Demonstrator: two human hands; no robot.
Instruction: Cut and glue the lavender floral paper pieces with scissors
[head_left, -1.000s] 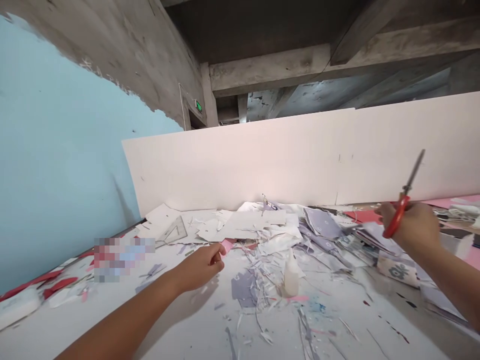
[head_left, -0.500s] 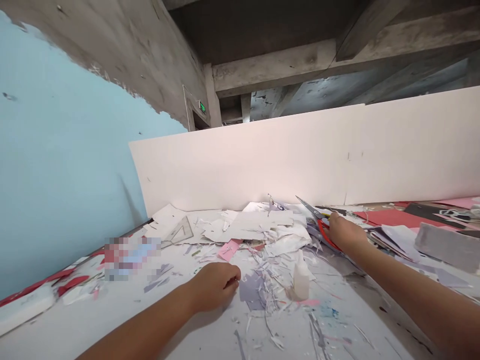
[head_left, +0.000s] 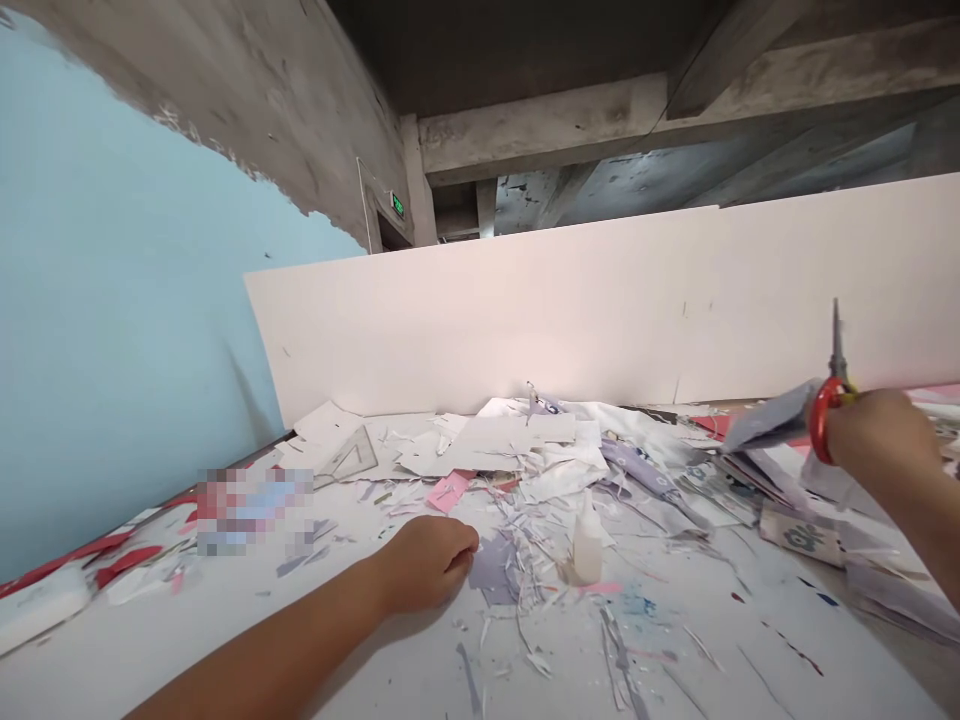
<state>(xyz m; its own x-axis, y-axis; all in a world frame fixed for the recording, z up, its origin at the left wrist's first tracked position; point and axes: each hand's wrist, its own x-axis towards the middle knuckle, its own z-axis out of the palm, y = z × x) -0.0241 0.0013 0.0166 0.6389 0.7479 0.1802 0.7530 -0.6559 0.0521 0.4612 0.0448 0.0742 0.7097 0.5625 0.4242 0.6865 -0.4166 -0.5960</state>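
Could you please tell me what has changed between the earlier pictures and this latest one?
The right hand has risen and moved right, away from the paper pile, turning the red-handled scissors so the blades point up, and a lilac paper sheet is now lifted beside them. The left hand has barely moved, resting near a lilac paper scrap. The white plastic bottle and pink paper stayed put.

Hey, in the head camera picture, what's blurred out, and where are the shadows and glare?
Head view: a pixelated patch hides something at the table's left; the left hand throws a soft shadow onto the white tabletop; the white board has a pale washed-out glow near its middle; the right hand with red-handled scissors sits near the right edge.
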